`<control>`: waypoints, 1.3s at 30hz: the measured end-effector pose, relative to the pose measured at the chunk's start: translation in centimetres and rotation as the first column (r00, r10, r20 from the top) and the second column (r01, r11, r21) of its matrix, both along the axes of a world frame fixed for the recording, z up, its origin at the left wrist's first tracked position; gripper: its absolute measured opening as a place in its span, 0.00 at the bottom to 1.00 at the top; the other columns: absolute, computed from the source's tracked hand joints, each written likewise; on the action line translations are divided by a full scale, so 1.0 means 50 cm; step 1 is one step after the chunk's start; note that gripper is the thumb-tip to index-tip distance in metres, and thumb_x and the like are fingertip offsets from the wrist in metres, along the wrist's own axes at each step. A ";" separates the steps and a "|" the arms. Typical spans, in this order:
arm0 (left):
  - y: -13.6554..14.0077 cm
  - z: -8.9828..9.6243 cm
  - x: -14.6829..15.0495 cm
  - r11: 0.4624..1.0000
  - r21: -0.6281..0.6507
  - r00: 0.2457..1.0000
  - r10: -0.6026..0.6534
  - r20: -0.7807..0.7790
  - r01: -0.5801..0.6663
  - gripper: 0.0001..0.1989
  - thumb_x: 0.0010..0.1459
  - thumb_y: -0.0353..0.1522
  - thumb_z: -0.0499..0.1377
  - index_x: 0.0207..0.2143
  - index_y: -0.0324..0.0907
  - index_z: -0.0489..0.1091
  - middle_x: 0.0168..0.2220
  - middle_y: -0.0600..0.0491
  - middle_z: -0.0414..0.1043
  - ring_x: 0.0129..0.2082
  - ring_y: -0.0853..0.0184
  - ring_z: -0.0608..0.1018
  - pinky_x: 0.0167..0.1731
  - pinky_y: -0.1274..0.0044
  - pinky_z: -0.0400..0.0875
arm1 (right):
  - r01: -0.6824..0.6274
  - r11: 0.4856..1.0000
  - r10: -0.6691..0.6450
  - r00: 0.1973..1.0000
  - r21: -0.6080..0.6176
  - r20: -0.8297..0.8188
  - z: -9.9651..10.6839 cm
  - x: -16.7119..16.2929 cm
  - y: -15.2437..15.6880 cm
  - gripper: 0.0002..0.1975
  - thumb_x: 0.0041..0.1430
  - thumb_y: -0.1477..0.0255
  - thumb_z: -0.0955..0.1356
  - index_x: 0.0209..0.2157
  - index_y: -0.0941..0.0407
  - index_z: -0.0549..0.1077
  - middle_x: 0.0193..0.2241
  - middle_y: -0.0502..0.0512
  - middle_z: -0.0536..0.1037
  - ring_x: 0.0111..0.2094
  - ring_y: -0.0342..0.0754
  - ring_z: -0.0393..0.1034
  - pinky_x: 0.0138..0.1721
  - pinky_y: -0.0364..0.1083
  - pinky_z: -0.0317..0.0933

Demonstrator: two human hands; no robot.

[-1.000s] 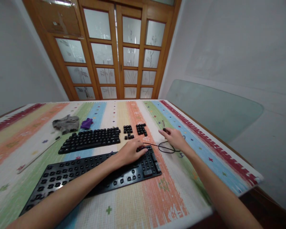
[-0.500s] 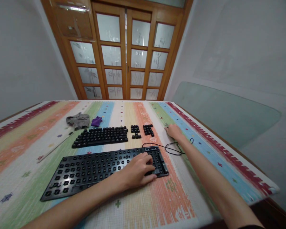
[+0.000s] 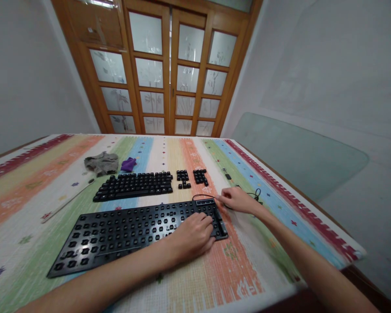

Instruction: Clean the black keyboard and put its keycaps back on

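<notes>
A black keyboard [image 3: 127, 230] with its keycaps off lies across the striped tablecloth, its bare switches showing. My left hand [image 3: 195, 232] rests on its right end with the fingers curled down over the number-pad area; the fingertips are partly hidden. Just beyond the keyboard's top right corner, my right hand [image 3: 237, 200] has its fingers pinched together on the thin black cable [image 3: 203, 195]. Part of the cable is hidden under that hand. Farther right, a looped stretch of cable [image 3: 256, 195] lies on the cloth.
Black keycaps [image 3: 135, 186] lie in keyboard order behind the keyboard, with smaller groups [image 3: 200, 176] to their right. A small black piece [image 3: 228, 176] sits beyond my right hand. Grey cloth [image 3: 101, 163], purple cloth [image 3: 128, 164] and a thin stick [image 3: 67, 202] lie at left.
My right hand has come back toward the keyboard, from beside the small black piece to the cable. My left hand's fingers have drawn in more tightly. The view has shifted slightly.
</notes>
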State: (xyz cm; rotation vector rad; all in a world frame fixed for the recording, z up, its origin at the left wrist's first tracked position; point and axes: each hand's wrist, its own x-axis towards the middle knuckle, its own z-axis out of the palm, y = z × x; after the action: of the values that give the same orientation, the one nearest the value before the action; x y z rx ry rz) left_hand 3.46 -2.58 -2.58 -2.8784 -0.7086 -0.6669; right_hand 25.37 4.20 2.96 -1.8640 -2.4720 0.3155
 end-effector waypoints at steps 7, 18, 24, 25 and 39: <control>-0.005 -0.034 0.006 0.984 0.176 1.000 -0.015 -0.027 0.019 0.10 0.67 0.32 0.57 0.36 0.33 0.72 0.34 0.47 0.73 0.38 0.58 0.76 0.40 0.68 0.71 | -0.069 0.998 0.070 0.987 -0.010 0.143 -0.011 -0.048 -0.096 0.16 0.64 0.62 0.63 0.36 0.58 0.76 0.31 0.61 0.80 0.31 0.51 0.72 0.29 0.44 0.52; -0.019 -0.036 0.005 0.956 0.293 0.993 0.013 -0.121 0.023 0.09 0.68 0.29 0.55 0.37 0.33 0.72 0.38 0.44 0.75 0.43 0.58 0.77 0.48 0.69 0.68 | -0.008 1.000 0.007 0.997 0.010 0.082 -0.035 -0.077 -0.099 0.17 0.66 0.65 0.60 0.46 0.62 0.73 0.36 0.64 0.81 0.36 0.54 0.76 0.34 0.45 0.57; -0.024 -0.027 0.002 0.956 0.292 0.986 0.025 -0.163 0.024 0.09 0.68 0.28 0.54 0.41 0.31 0.72 0.42 0.40 0.75 0.47 0.57 0.75 0.50 0.67 0.67 | 0.003 0.999 -0.005 1.000 0.046 0.027 -0.055 -0.073 -0.108 0.19 0.67 0.64 0.61 0.52 0.61 0.69 0.41 0.65 0.80 0.39 0.55 0.76 0.36 0.45 0.57; -0.025 -0.026 0.001 0.956 0.292 0.985 0.025 -0.170 0.026 0.09 0.68 0.27 0.53 0.41 0.31 0.72 0.43 0.40 0.75 0.47 0.57 0.75 0.51 0.67 0.67 | 0.005 0.999 -0.006 0.999 0.049 0.037 -0.054 -0.073 -0.109 0.18 0.67 0.64 0.61 0.51 0.62 0.69 0.41 0.65 0.80 0.39 0.54 0.76 0.36 0.45 0.56; -0.029 -0.031 0.006 0.963 0.270 0.985 0.045 -0.164 0.001 0.08 0.67 0.27 0.55 0.41 0.30 0.72 0.40 0.42 0.73 0.44 0.57 0.74 0.50 0.66 0.66 | 0.131 0.976 -0.137 0.990 0.176 0.026 -0.006 -0.029 0.059 0.19 0.70 0.67 0.59 0.38 0.62 0.78 0.36 0.65 0.82 0.36 0.49 0.74 0.34 0.43 0.53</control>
State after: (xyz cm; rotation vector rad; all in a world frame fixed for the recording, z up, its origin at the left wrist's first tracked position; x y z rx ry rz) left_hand 3.75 -4.05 -4.12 -2.6333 -0.5762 -0.4669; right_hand 23.93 7.16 2.65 -1.9674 -2.2963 0.0574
